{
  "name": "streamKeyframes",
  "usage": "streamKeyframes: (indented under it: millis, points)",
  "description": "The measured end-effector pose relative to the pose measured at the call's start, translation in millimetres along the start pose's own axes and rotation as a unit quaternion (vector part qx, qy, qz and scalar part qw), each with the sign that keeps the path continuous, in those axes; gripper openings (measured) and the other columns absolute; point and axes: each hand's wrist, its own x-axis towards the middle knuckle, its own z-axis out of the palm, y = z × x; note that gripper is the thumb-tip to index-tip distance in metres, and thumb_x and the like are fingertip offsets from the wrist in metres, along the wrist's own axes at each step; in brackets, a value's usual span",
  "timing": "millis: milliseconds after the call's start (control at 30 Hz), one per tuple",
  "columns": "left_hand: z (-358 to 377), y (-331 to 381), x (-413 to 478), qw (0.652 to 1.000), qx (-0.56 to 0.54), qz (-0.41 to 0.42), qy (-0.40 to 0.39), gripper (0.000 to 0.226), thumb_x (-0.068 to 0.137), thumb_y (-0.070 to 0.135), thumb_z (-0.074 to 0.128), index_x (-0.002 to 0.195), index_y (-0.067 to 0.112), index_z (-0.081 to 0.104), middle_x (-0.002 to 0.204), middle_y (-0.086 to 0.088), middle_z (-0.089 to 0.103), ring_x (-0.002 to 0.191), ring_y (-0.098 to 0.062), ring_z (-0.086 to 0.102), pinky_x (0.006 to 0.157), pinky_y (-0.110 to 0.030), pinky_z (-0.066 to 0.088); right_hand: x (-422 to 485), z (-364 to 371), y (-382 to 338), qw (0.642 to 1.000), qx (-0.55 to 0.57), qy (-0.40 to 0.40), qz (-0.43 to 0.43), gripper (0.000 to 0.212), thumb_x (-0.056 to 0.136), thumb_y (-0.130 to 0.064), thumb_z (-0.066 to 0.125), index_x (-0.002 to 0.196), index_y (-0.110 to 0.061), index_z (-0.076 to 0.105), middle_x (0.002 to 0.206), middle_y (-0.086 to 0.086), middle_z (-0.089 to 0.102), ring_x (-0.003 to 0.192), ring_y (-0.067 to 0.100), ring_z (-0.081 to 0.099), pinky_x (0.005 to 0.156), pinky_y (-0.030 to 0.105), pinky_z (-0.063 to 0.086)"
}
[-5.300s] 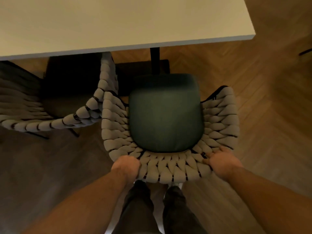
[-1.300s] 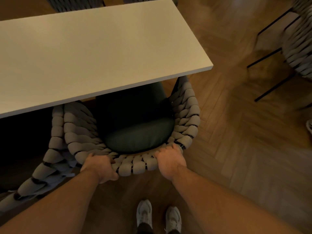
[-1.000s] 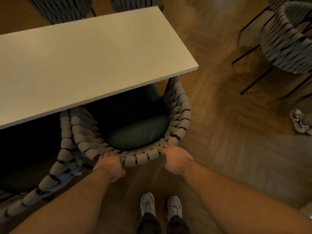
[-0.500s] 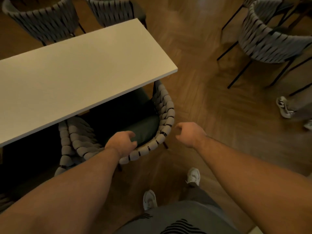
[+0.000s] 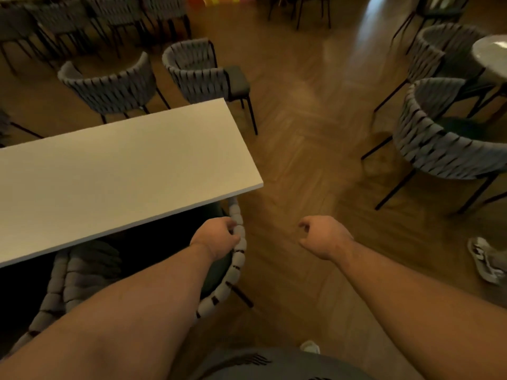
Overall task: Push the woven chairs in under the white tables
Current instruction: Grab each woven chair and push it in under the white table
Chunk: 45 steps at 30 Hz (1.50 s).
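The left hand (image 5: 216,238) curls round the rim of the near chair (image 5: 238,259) at 7 o'clock. That chair sits mostly under the white table (image 5: 123,171). The right hand (image 5: 325,237) is loosely curled and holds nothing. This one looks done. Next, I think: let go and walk to the far chair (image 5: 439,152) at 2 o'clock.

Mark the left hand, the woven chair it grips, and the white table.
left hand (image 5: 216,237), head view, back of the hand.
woven chair (image 5: 241,256), head view, woven backrest rim just below the fingers.
white table (image 5: 123,165), head view, bare middle of the top.
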Motion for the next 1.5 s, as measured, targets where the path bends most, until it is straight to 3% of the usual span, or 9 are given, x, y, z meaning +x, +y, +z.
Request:
streamKeyframes:
  millis: [333, 800, 933, 1233, 1500]
  points:
    - [-17.2, 71.0, 102.7, 0.994, -0.087, -0.042, 0.042, 0.045, 0.098, 0.034, 0.066, 0.142, 0.023, 0.064, 0.136, 0.001, 0.068, 0.122, -0.020, 0.063, 0.103, -0.032, 0.049, 107.6, -83.4, 39.3, 0.998, -0.018, -0.007, -0.055, 0.053, 0.093, -0.038, 0.062, 0.145, -0.030, 0.059, 0.135, -0.003, 0.067, 0.122, 0.020, 0.063, 0.099, 0.032, 0.053]
    - [-99.4, 116.1, 301.2, 0.994, -0.079, -0.044, 0.057, 0.045, 0.095, 0.036, 0.068, 0.139, 0.024, 0.067, 0.135, 0.004, 0.068, 0.123, -0.021, 0.063, 0.103, -0.036, 0.051, 304.7, -198.0, 38.1, 0.997, -0.027, -0.006, -0.068, 0.052, 0.096, -0.041, 0.062, 0.147, -0.032, 0.056, 0.137, -0.004, 0.065, 0.123, 0.019, 0.062, 0.099, 0.033, 0.054]
    - [-111.3, 119.7, 354.4, 0.991, -0.098, -0.067, 0.063, 0.050, 0.088, 0.044, 0.071, 0.136, 0.029, 0.069, 0.133, 0.007, 0.070, 0.120, -0.018, 0.065, 0.101, -0.034, 0.053, 361.0, -225.3, 40.9, 0.996, -0.038, -0.012, -0.076, 0.053, 0.094, -0.040, 0.062, 0.146, -0.034, 0.057, 0.136, -0.006, 0.066, 0.122, 0.018, 0.063, 0.097, 0.032, 0.054]
    - [-136.4, 151.9, 473.4, 0.980, -0.132, -0.124, 0.084, 0.053, 0.094, 0.028, 0.074, 0.145, 0.020, 0.062, 0.140, -0.002, 0.066, 0.125, -0.024, 0.063, 0.105, -0.038, 0.054, 512.5, -293.2, 46.6, 0.984, -0.069, -0.034, -0.163, 0.055, 0.093, -0.039, 0.062, 0.147, -0.035, 0.056, 0.138, -0.006, 0.065, 0.124, 0.019, 0.061, 0.100, 0.030, 0.050]
    - [-175.3, 161.9, 552.8, 0.956, -0.185, -0.184, 0.131, 0.057, 0.093, 0.029, 0.075, 0.147, 0.021, 0.060, 0.142, -0.001, 0.065, 0.127, -0.023, 0.063, 0.107, -0.038, 0.053, 630.2, -359.1, 20.1, 0.972, -0.097, -0.061, -0.207, 0.056, 0.090, -0.037, 0.061, 0.146, -0.032, 0.057, 0.136, -0.003, 0.066, 0.122, 0.020, 0.062, 0.101, 0.031, 0.051]
